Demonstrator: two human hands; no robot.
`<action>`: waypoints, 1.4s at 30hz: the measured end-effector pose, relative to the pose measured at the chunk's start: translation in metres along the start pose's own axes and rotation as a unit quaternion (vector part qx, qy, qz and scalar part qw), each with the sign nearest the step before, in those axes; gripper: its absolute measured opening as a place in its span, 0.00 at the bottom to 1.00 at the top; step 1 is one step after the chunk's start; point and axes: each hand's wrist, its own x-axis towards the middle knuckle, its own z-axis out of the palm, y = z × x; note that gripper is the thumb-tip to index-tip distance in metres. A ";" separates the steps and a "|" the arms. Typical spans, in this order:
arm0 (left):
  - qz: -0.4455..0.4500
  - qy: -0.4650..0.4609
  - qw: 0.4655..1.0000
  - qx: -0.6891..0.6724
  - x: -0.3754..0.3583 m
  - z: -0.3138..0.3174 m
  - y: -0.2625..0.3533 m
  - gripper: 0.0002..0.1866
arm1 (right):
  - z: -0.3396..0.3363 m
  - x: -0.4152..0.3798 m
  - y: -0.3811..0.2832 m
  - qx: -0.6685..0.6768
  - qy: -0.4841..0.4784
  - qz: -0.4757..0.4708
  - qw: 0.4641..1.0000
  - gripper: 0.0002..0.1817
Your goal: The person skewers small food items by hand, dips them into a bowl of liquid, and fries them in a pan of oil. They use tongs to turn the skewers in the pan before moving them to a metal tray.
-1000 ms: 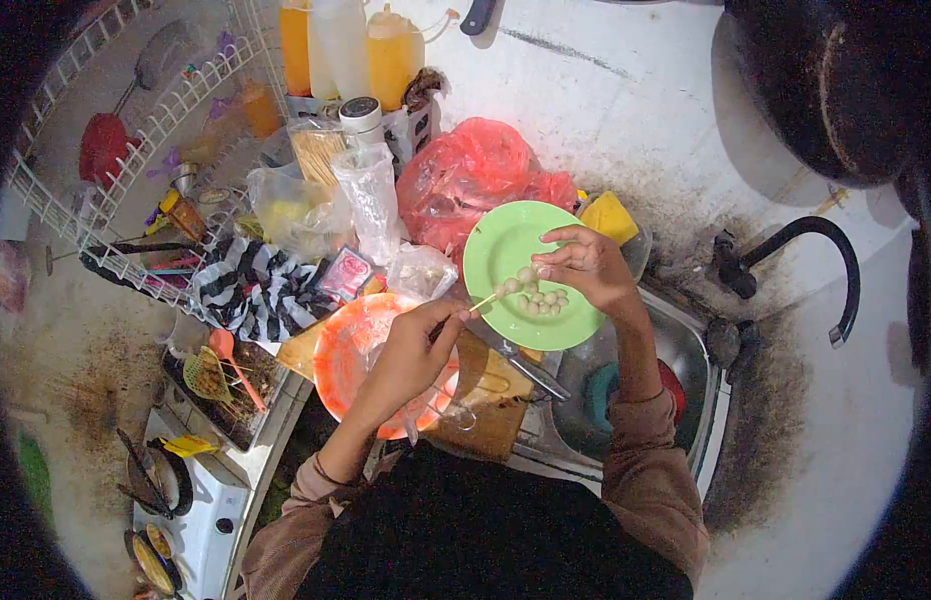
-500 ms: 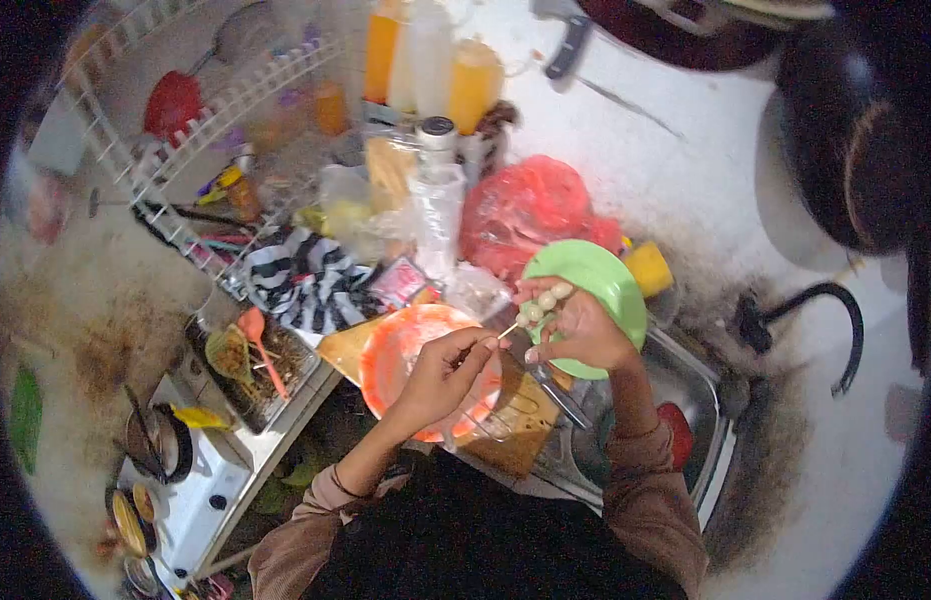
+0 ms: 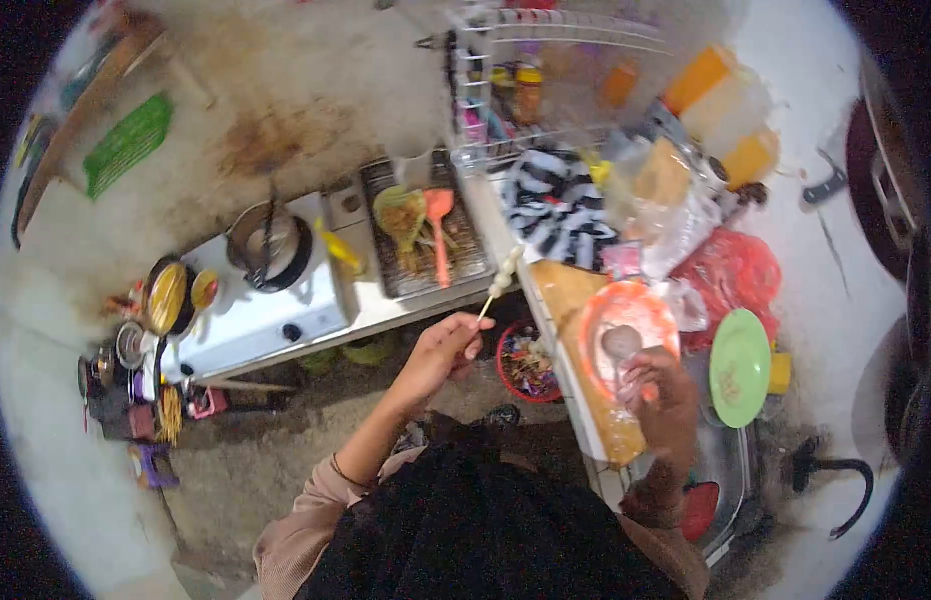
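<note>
My left hand (image 3: pixel 443 357) pinches the lower end of a thin stick, and small pale balls on a skewer (image 3: pixel 505 273) sit at its upper end, above the gap beside the counter. My right hand (image 3: pixel 661 392) is over an orange-and-white bowl (image 3: pixel 592 335), its fingers closed around the handle of what looks like a round grey spoon or ladle (image 3: pixel 620 343). Blur hides the details of this grip. To the right of the bowl lies a green plate (image 3: pixel 741 365). Under the bowl is a wooden board (image 3: pixel 560 287).
A stove (image 3: pixel 255 325) with a pot (image 3: pixel 270 245) stands left. Near it, a tray (image 3: pixel 465 250) holds an orange spatula (image 3: pixel 440 235). A red basket (image 3: pixel 528 375) sits on the floor. A sink (image 3: pixel 727 470) and black faucet (image 3: pixel 835 470) are at right.
The view has turned left, bringing the stove into full view. My right hand has moved off the skewered balls to the bowl and now grips the ladle-like utensil. My left hand still holds the skewer.
</note>
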 end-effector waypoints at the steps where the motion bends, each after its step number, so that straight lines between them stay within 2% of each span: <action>1: -0.008 0.009 1.000 -0.024 -0.015 -0.029 -0.010 0.15 | 0.034 -0.001 -0.009 0.046 0.006 -0.048 0.998 0.16; 2: -0.006 0.022 0.999 -0.030 -0.031 -0.053 -0.016 0.15 | 0.058 0.010 -0.031 -0.016 -0.106 -0.020 0.994 0.16; 3: -0.022 0.068 0.995 -0.072 -0.048 -0.074 -0.022 0.14 | 0.089 0.009 -0.016 0.060 -0.151 0.065 0.985 0.16; 5: -0.032 0.136 0.981 -0.135 -0.077 -0.118 -0.042 0.14 | 0.159 0.012 0.021 0.212 -0.205 0.118 0.948 0.16; 6: -0.030 0.148 0.979 -0.141 -0.090 -0.135 -0.047 0.14 | 0.189 0.010 0.038 0.213 -0.217 0.121 0.945 0.16; 9: -0.041 0.267 0.951 -0.153 -0.130 -0.180 -0.057 0.14 | 0.271 0.004 0.075 0.178 -0.269 0.160 0.933 0.15; 11: -0.028 0.278 0.939 -0.200 -0.153 -0.214 -0.073 0.14 | 0.314 -0.004 0.086 0.209 -0.311 0.228 0.899 0.14; 14: -0.012 0.303 0.916 -0.261 -0.188 -0.245 -0.074 0.15 | 0.369 -0.008 0.085 0.205 -0.342 0.194 0.896 0.16; 17: 0.051 0.310 0.890 -0.330 -0.216 -0.269 -0.077 0.16 | 0.410 0.011 0.070 0.174 -0.383 0.207 0.883 0.16; 20: 0.082 0.342 0.865 -0.358 -0.233 -0.287 -0.074 0.18 | 0.454 0.061 0.050 0.037 -0.378 0.119 0.918 0.17; 21: 0.085 0.345 0.857 -0.373 -0.237 -0.296 -0.077 0.18 | 0.478 0.082 0.064 -0.028 -0.321 0.030 0.946 0.21; 22: 0.088 0.348 0.849 -0.389 -0.240 -0.304 -0.079 0.19 | 0.503 0.111 0.074 -0.076 -0.292 -0.031 0.953 0.25; 23: 0.094 0.353 0.845 -0.391 -0.244 -0.308 -0.079 0.19 | 0.519 0.135 0.051 -0.158 -0.244 -0.069 0.954 0.29; 24: 0.107 0.367 0.830 -0.406 -0.247 -0.312 -0.076 0.18 | 0.530 0.153 0.011 -0.205 -0.207 -0.037 0.956 0.35; 25: 0.120 0.380 0.815 -0.421 -0.249 -0.316 -0.074 0.18 | 0.549 0.175 0.000 -0.221 -0.201 0.001 0.955 0.47; 26: 0.125 0.387 0.810 -0.422 -0.253 -0.319 -0.071 0.18 | 0.568 0.192 -0.003 -0.218 -0.209 -0.004 0.953 0.47; 28: 0.155 0.390 0.812 -0.407 -0.263 -0.327 -0.063 0.16 | 0.603 0.220 -0.002 -0.342 -0.146 0.001 0.928 0.58; 29: 0.161 0.400 0.806 -0.405 -0.266 -0.332 -0.060 0.16 | 0.615 0.228 0.003 -0.335 -0.155 -0.005 0.929 0.58; 31: 0.161 0.414 0.789 -0.425 -0.271 -0.345 -0.053 0.14 | 0.631 0.241 0.015 -0.430 -0.172 0.015 0.886 0.61; 32: 0.170 0.423 0.784 -0.422 -0.272 -0.353 -0.047 0.14 | 0.632 0.242 0.010 -0.428 -0.183 0.025 0.885 0.61; 34: 0.127 0.453 0.778 -0.416 -0.271 -0.369 -0.037 0.14 | 0.627 0.247 -0.001 -0.428 -0.215 0.044 0.877 0.61; 36: 0.150 0.449 0.776 -0.417 -0.272 -0.388 -0.033 0.15 | 0.625 0.252 -0.004 -0.431 -0.246 0.050 0.867 0.61; 38: 0.138 0.487 0.783 -0.362 -0.268 -0.407 -0.021 0.16 | 0.623 0.258 -0.012 -0.414 -0.288 0.051 0.862 0.57; 39: 0.133 0.496 0.790 -0.335 -0.266 -0.414 -0.014 0.16 | 0.626 0.259 -0.015 -0.413 -0.293 0.045 0.861 0.57; 41: 0.140 0.506 0.787 -0.325 -0.259 -0.427 0.000 0.16 | 0.634 0.259 -0.020 -0.435 -0.221 0.063 0.871 0.53; 42: 0.141 0.511 0.788 -0.314 -0.258 -0.432 0.004 0.16 | 0.638 0.260 -0.020 -0.435 -0.226 0.060 0.869 0.53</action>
